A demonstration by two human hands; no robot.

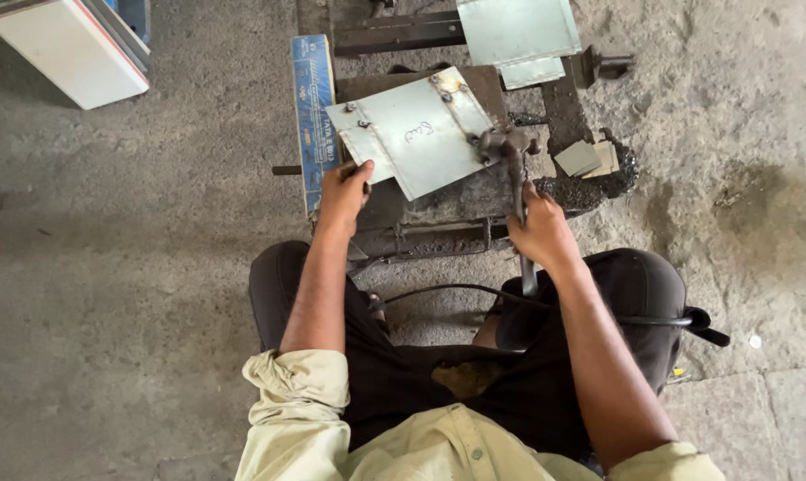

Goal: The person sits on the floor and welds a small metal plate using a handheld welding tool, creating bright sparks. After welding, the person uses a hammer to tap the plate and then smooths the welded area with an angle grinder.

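Two bare hands are at work on a flat grey metal plate (418,135) that lies tilted on top of a dark, dirty metal stand (456,209) near the middle of the view. The left hand (343,191) sits at about 7 o'clock from the plate. Its fingers are closed on the plate's lower left corner, thumb on top, holding it down. Two small bolts poke up near that side of the plate.

The right hand (540,233) is at about 4 o'clock from the plate. It is wrapped tight around the long handle of a dark hammer (512,169). The hammer's head rests right at the plate's right edge, touching or just above it; I cannot tell which.

A blue box (313,111) stands on its edge just beside the plate, at 9 o'clock. More grey metal sheets (517,36) lie at 1 o'clock, past the stand. Small cut pieces (584,158) sit at 3 o'clock, next to a heap of black dust. A white box (71,49) is far off at 10 o'clock. A black cable (545,305) runs across the person's dark trousers at 5 o'clock, under the right arm. The ground is rough grey concrete floor (135,294). The person's sleeves are pale yellow and rolled up.
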